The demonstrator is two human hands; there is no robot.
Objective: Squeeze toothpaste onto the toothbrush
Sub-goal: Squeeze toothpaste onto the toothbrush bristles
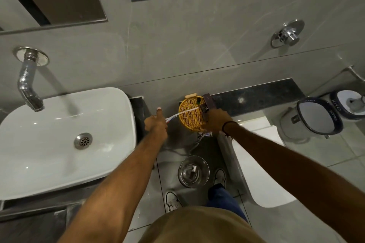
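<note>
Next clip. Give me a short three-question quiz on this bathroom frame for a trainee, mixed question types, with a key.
1. True or false: the left hand holds the toothbrush, whose far end reaches over the yellow wicker basket.
2. Multiple choice: the dark toothpaste tube in the right hand is (A) over the white sink, (B) at the right edge of the basket, (C) lying on the floor.
3. Fill in: on the floor below the basket stands a clear ____ bowl.

Key: 1 true; 2 B; 3 glass.
</note>
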